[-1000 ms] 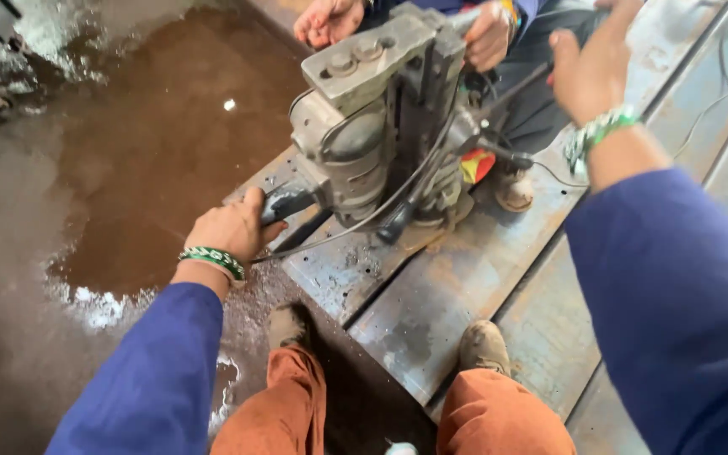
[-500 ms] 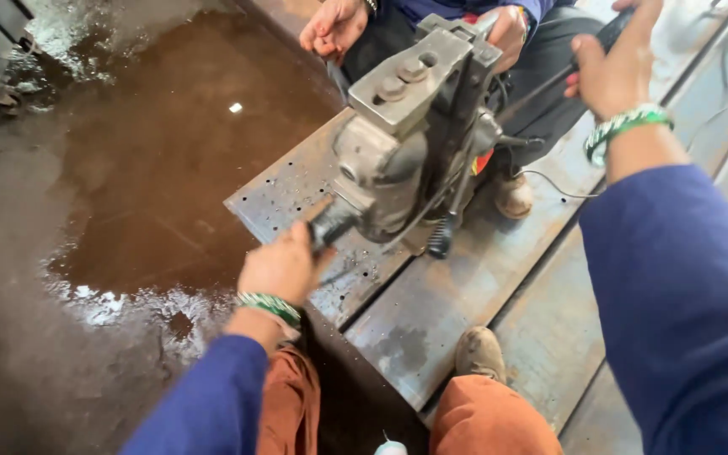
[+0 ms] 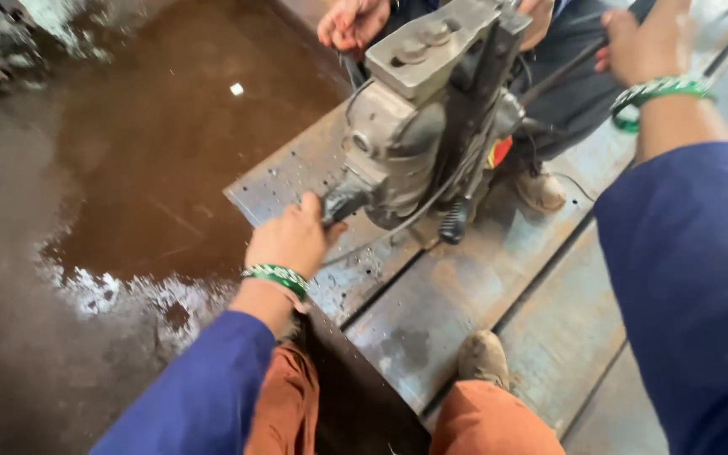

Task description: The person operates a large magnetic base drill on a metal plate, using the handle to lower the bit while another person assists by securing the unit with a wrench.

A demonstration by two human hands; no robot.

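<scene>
Left hand (image 3: 292, 240) gripping the black handle (image 3: 343, 204) of magnetic drill (image 3: 427, 118) on steel plate (image 3: 431, 303). Right hand (image 3: 646, 42) raised; its grip is unclear.

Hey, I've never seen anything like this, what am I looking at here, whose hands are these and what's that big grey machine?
This is one picture from a camera worn on a person's head, looking down at their own arms in blue sleeves and their orange trousers. Their left hand grips a dark handle low on the side of a grey drill machine. It is a heavy metal block with cables hanging from it, standing on a steel plate that has small holes near its edge. Their right hand, with a green wristband, is raised near the top of the machine; what it holds I cannot tell. Across the plate a second person's hand and shoe show. Beside the plate, the floor is wet and brown.
</scene>
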